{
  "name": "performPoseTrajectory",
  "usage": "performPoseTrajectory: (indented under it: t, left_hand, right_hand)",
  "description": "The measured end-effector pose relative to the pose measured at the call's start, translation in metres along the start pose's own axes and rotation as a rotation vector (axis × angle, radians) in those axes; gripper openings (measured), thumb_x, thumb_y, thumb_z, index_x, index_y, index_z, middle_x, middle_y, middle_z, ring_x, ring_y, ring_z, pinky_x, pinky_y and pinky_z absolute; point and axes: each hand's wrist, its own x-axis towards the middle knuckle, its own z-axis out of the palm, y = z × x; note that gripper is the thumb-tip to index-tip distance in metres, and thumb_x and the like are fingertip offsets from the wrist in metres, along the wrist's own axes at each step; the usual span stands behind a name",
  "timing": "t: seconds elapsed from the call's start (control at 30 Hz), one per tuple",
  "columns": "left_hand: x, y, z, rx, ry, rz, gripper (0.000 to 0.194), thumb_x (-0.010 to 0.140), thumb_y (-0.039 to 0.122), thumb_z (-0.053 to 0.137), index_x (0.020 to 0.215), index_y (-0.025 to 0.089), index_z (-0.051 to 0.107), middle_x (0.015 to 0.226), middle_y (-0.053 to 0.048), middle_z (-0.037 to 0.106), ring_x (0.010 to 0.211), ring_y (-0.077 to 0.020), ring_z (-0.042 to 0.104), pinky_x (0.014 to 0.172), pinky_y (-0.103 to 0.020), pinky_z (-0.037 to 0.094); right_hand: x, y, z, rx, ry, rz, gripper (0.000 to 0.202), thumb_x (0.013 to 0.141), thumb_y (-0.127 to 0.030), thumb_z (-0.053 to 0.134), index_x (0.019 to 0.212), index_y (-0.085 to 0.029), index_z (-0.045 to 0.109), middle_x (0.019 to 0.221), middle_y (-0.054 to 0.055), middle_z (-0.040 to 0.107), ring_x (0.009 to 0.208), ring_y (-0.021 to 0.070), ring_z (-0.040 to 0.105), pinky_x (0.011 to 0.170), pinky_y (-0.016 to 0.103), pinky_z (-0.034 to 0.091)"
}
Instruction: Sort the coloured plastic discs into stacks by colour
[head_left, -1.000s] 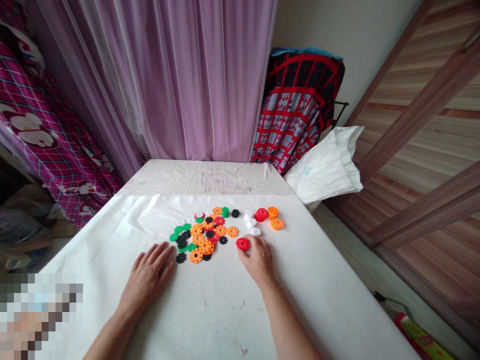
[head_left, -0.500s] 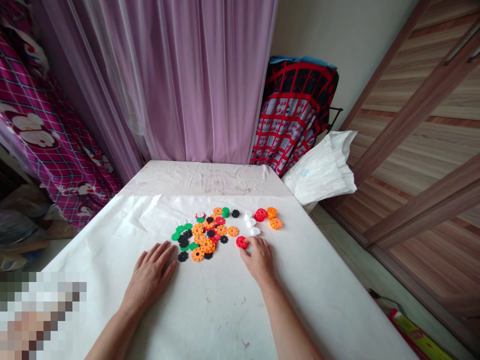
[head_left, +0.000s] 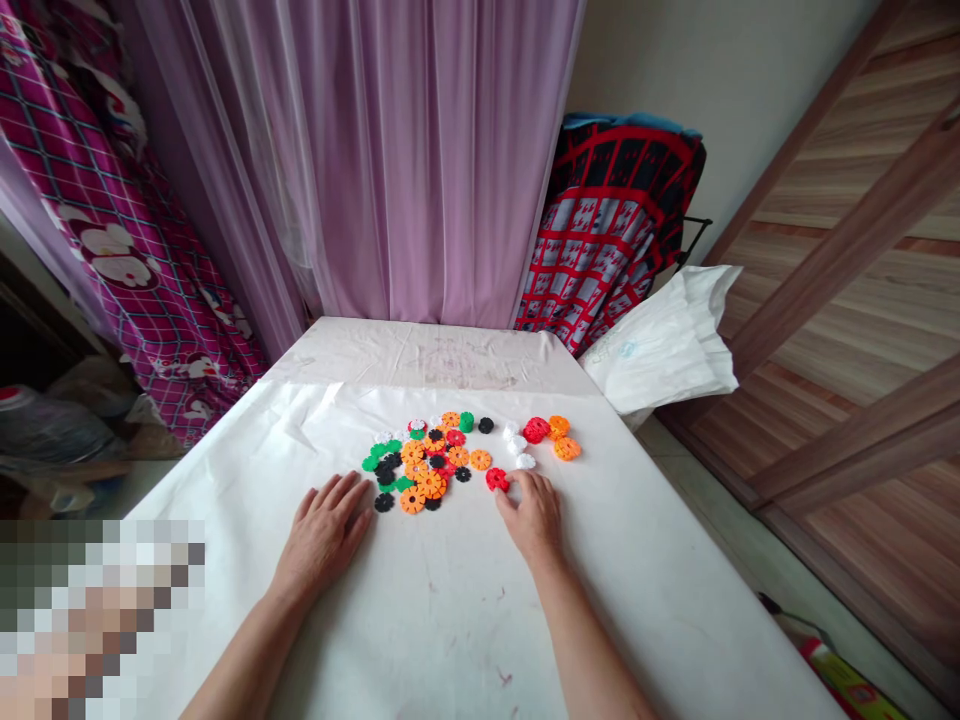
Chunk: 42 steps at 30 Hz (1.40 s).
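The right hand (head_left: 538,510) has thumb and fingertips against the near-right edge of a small red stack of notched plastic discs (head_left: 496,480) on the white-covered counter (head_left: 435,620), though I can't tell whether they're clamped. The left hand (head_left: 330,530) lies spread and holds nothing beside the mixed orange, black and green flower-shaped discs (head_left: 430,484). Handling that stack seems the step underway, calling for a light, level pinch.

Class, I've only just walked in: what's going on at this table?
A person is handling notched discs at a white-covered table. The right hand has thumb and forefinger at a red piece. The left hand lies palm down beside a mixed-colour pile. Beyond the right hand sit white pieces, a red stack and orange pieces.
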Motion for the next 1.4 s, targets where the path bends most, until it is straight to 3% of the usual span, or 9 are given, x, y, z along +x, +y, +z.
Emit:
performPoseTrajectory:
  t: [0.1,0.27,0.37,0.5,0.77,0.97,1.13,1.4]
  left_hand:
    - [0.000,0.000,0.000,-0.007,-0.013,-0.006,0.048,0.097,0.044,0.035,0.136,0.027,0.057,0.147,-0.006,0.053,0.138,-0.0276,0.044,0.113,-0.052,0.033]
    - [-0.001,0.001,0.000,-0.022,-0.008,-0.008,0.048,0.097,0.044,0.036,0.136,0.028,0.057,0.147,-0.006,0.053,0.138,-0.0274,0.044,0.113,-0.051,0.032]
    - [-0.001,0.001,0.001,-0.035,0.010,-0.008,0.047,0.096,0.045,0.037,0.136,0.029,0.057,0.145,-0.006,0.055,0.138,-0.0277,0.044,0.113,-0.051,0.033]
    - [-0.002,0.001,0.002,-0.038,0.029,0.004,0.046,0.096,0.044,0.039,0.136,0.031,0.057,0.144,-0.006,0.056,0.137,-0.0272,0.045,0.113,-0.051,0.033]
    - [-0.002,-0.001,0.002,-0.038,0.023,0.007,0.046,0.096,0.044,0.039,0.136,0.030,0.057,0.145,-0.006,0.055,0.137,-0.0276,0.045,0.112,-0.051,0.034]
    - [-0.003,-0.003,0.004,-0.044,0.020,0.019,0.046,0.096,0.043,0.040,0.137,0.031,0.057,0.146,-0.006,0.054,0.137,-0.0273,0.045,0.113,-0.051,0.033]
    - [-0.003,-0.004,0.005,-0.039,0.028,0.013,0.046,0.095,0.043,0.039,0.135,0.031,0.058,0.144,-0.005,0.056,0.136,-0.0279,0.046,0.112,-0.051,0.034]
    - [-0.003,-0.003,0.003,-0.008,0.002,0.009,0.048,0.096,0.046,0.035,0.136,0.028,0.057,0.147,-0.005,0.053,0.138,-0.0270,0.045,0.113,-0.050,0.032]
  right_hand:
    - [-0.001,-0.014,0.000,0.078,0.035,-0.057,0.007,0.083,-0.019,0.057,0.088,-0.022,0.062,0.095,0.004,0.070,0.090,0.0209,0.057,0.081,0.032,0.038]
    - [-0.004,-0.065,0.014,0.191,-0.041,-0.210,0.011,0.083,-0.019,0.060,0.093,-0.023,0.062,0.103,0.004,0.070,0.100,0.0213,0.058,0.092,0.035,0.040]
    - [-0.001,-0.091,0.027,0.187,-0.094,-0.193,0.020,0.080,-0.027,0.066,0.099,-0.023,0.062,0.109,0.006,0.069,0.103,0.0240,0.057,0.092,0.038,0.040]
    - [0.005,-0.103,0.041,0.138,-0.133,-0.131,0.022,0.079,-0.027,0.067,0.100,-0.024,0.063,0.102,0.006,0.070,0.098,0.0251,0.058,0.089,0.039,0.041]
    - [0.005,-0.100,0.041,0.226,-0.074,-0.106,0.025,0.075,-0.019,0.063,0.100,-0.023,0.062,0.100,0.005,0.070,0.099,0.0235,0.058,0.089,0.036,0.041]
    - [0.030,-0.058,0.034,0.128,0.079,0.042,0.028,0.076,-0.023,0.062,0.104,-0.020,0.060,0.102,0.009,0.069,0.097,0.0247,0.058,0.085,0.036,0.039]
    - [0.042,-0.028,0.037,0.038,0.045,0.120,0.029,0.075,-0.026,0.063,0.103,-0.021,0.059,0.100,0.008,0.071,0.095,0.0260,0.058,0.086,0.037,0.034]
    - [0.038,-0.034,0.038,-0.032,0.000,0.093,0.030,0.075,-0.022,0.066,0.105,-0.021,0.059,0.100,0.008,0.073,0.095,0.0265,0.058,0.088,0.039,0.029]
